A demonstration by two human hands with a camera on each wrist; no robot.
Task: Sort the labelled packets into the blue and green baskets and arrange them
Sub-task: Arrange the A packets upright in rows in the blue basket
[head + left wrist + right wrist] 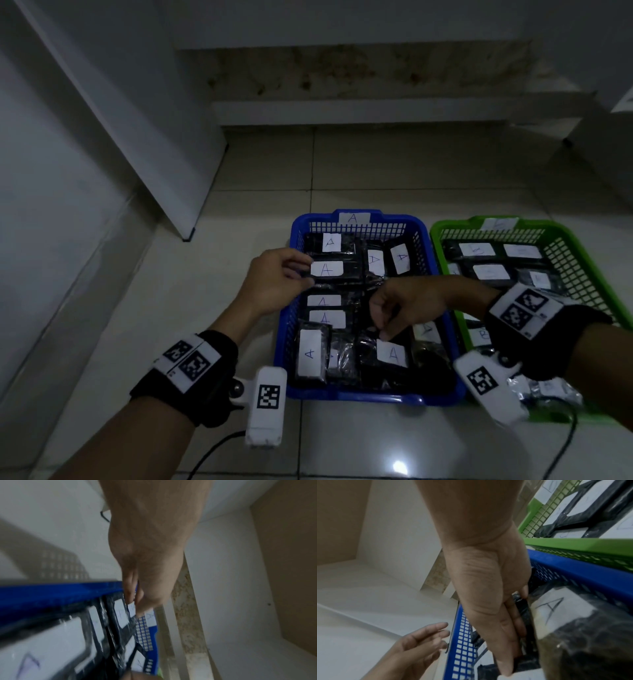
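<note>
blue basket [356, 397] | A-packet [383, 356] pinched in right hand [400, 308] grip | left hand [274, 279] grip relaxed, apart | risk: slippery wrap, packet dropped crooked

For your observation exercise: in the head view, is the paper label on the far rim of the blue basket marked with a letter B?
No, the label on the blue basket reads A.

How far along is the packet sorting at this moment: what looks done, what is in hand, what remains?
Sorting looks nearly done: the blue basket is full of packets marked A, and the green basket holds its own labelled packets. In hand: the left hand touches an A packet at the left wall, while the right hand grips another A packet. Left: squaring the tilted, overlapping packets.
</note>
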